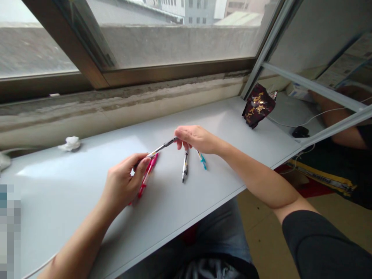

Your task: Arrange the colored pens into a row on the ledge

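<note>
One pen (160, 148), held by us above the desk (72, 209), pinched at each end by left hand (124, 184) and right hand (197, 139); pink pen (147, 177) lay beneath the left, black pen (185, 166) and teal pen (202, 160) near the right.

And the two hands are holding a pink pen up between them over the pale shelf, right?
Not quite. The head view shows that the pen held between the left hand and the right hand is a silver and black pen, not pink. The pink pen lies below the left hand. They are over the pale shelf, as you said.
</note>
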`<state>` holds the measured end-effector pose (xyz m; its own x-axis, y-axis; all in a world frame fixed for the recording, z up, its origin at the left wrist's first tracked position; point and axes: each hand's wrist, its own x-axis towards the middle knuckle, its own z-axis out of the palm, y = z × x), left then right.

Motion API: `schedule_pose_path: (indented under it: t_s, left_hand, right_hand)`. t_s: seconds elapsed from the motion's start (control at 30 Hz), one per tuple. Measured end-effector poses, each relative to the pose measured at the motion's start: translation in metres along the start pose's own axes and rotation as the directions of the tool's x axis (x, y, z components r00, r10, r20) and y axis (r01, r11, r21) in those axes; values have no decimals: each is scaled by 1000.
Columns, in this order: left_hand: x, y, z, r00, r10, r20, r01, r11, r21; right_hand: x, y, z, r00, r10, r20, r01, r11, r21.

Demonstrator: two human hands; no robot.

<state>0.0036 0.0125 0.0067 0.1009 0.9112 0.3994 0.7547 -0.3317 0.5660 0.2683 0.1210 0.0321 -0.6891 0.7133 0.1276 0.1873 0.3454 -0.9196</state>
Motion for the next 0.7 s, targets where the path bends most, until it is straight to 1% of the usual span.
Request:
schedule_pose_path:
  t_s: [0.07, 0.17, 0.2, 0.27, 0.33, 0.47, 0.57, 0.7]
  left_hand:
    - [1, -1, -1, 1000, 6, 3, -7, 1000, 16]
    - [1, -1, -1, 1000, -8, 7, 8, 1000, 24]
    - [2, -1, 0, 1000, -16, 11, 15, 1000, 21]
    - [1, 1, 0, 999, -31, 25, 31, 999, 16]
    - [1, 2, 1, 998, -46, 38, 46, 999, 17]
    - [1, 5, 1, 995, -87, 57, 86, 996, 30]
    - [1, 6, -1, 991, -116, 73, 113, 993, 36]
    - [2, 8, -3, 994, -105, 39, 103, 994, 49]
  right_hand:
    - [-1, -2, 0, 1000, -8, 15, 8, 999, -36]
    - [-3, -4, -2, 997, -82, 2, 82, 995, -52]
    - [-4, -4, -2, 997, -75, 5, 75, 996, -40]
    - [-3, -4, -1, 1000, -20, 19, 20, 1000, -4]
    - [-2, -1, -1, 1000, 3, 2, -3, 999, 35]
    - [1, 4, -1, 992, -77, -104, 87, 991, 98]
    - [2, 5, -2, 979, -102, -179, 129, 981, 144]
    - [4, 4, -2, 949, -127, -290, 184, 966, 180]
